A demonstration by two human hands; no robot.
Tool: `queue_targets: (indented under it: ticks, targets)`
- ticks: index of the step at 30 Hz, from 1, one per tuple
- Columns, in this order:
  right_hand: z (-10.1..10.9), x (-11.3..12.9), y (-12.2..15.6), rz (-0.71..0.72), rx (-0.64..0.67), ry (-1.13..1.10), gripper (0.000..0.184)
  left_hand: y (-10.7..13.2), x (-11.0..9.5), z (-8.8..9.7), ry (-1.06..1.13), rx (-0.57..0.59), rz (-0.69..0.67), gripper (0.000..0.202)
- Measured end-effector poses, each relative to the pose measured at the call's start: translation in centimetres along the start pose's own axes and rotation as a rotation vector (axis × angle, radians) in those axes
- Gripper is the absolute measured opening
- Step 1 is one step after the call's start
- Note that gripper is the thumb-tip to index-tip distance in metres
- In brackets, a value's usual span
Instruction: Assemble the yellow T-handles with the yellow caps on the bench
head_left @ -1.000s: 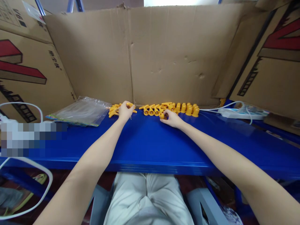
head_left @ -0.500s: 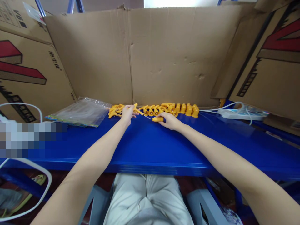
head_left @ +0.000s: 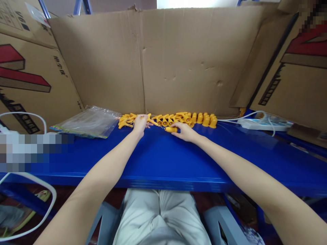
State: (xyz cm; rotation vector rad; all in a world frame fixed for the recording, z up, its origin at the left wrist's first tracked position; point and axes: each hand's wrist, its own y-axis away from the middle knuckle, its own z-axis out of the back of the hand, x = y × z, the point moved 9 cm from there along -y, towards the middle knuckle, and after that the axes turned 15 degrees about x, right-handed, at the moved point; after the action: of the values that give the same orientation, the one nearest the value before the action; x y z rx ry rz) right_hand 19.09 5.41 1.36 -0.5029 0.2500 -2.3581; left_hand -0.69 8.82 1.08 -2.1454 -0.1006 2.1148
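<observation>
My left hand [head_left: 140, 125] is closed on a yellow branched plastic piece [head_left: 151, 119], whose narrow end points right. My right hand [head_left: 184, 132] grips a yellow cup-shaped plastic part [head_left: 171, 129] between thumb and fingers, tilted on its side. A small metal spring [head_left: 162, 127] shows in the short gap between the two pieces. Behind my right hand runs a row of yellow cup-shaped parts [head_left: 206, 119], some with branched pieces in them. Left of my left hand lies a pile of yellow branched pieces [head_left: 125, 120] with small dark springs among them.
A clear plastic bag [head_left: 88, 122] lies left on the blue table [head_left: 163, 156]. A tall cardboard sheet [head_left: 189, 61] stands along the back. A white power strip [head_left: 265, 124] with a cable sits at the right. Cardboard boxes [head_left: 28, 81] flank both sides.
Both hands have moved only slightly. The cup-shaped part in my right hand has shifted a little left and up, and the gap between the two held pieces is narrower.
</observation>
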Motion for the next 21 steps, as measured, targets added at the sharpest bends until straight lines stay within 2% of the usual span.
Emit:
queue_targets:
  ticks: [7,10,12,14,17,21]
  targets:
    - [0.0,-0.1,0.0,-0.023,-0.006,-0.003,0.024,0.3,-0.4,-0.4,0.003,0.007,-0.002,0.025]
    - [0.3,-0.5,0.0,-0.052,-0.034,-0.004,0.025,0.6,0.1,-2.2,-0.056,0.172,0.034,0.038]
    - [0.5,-0.9,0.1,-0.068,-0.056,0.004,0.025,0.9,0.6,-3.7,-0.163,0.327,0.057,0.045]
    - [0.8,-1.4,0.2,-0.068,-0.079,0.01,0.025,1.3,1.1,-4.9,-0.308,0.433,0.057,0.048]
    - [1.2,-1.9,0.4,-0.058,-0.107,0.003,0.024,1.7,1.2,-5.7,-0.452,0.516,0.027,0.036]
    - [1.4,-2.1,0.5,-0.051,-0.103,-0.009,0.024,1.9,1.3,-6.3,-0.459,0.613,0.033,0.016]
